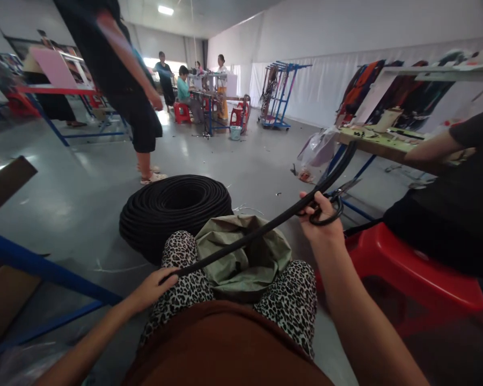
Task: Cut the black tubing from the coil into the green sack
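Observation:
A long black cord (241,240) runs from my left hand (155,288) at my left knee up to the right, past my right hand, to the edge of the table at the right. The fingers of my left hand are closed on its lower end. My right hand (322,217) holds black-handled scissors (348,186), blades pointing up and right, and its fingers also grip the cord. An open green sack (217,252) stands between my knees under the cord. Behind my left knee lies a big coil of black cord (145,217) on the floor.
At the right, a person sits on a red stool (426,262) by a worktable (380,140). Another person stands at the left, beyond the coil. A blue metal frame (52,268) is near my left arm. Farther back are a blue rack (282,102) and several people around tables.

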{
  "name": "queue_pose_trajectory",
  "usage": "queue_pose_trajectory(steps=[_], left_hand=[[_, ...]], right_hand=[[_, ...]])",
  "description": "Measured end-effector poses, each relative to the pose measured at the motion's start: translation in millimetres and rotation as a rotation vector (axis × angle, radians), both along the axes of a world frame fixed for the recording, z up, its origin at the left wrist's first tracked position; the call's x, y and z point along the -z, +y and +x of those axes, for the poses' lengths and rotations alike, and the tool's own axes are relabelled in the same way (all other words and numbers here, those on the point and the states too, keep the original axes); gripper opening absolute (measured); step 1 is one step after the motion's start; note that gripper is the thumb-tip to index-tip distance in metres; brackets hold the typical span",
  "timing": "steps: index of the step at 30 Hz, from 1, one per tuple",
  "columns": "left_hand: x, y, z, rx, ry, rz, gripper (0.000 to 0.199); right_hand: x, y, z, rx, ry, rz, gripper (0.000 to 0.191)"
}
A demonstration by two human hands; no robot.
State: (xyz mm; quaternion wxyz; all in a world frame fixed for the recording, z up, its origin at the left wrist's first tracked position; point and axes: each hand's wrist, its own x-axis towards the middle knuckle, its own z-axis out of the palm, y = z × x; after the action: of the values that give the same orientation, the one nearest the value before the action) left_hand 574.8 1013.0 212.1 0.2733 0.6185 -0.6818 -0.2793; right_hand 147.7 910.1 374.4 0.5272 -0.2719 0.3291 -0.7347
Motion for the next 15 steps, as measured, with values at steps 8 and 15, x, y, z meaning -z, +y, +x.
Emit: queue_pose_trajectory(steps=[8,15], left_hand=[[19.8,-60.2,59.3,-0.118,-0.434,-0.046,0.040],[-108.9,-179.9,-11.9,-0.168,-0.050,-0.141,0.043]], right_hand=[[12.1,-2.7,-14.4,0.029,-0.190,0.078,0.023],[4.7,6.3,-70.5,0.144,-0.294,0.009,0.019]])
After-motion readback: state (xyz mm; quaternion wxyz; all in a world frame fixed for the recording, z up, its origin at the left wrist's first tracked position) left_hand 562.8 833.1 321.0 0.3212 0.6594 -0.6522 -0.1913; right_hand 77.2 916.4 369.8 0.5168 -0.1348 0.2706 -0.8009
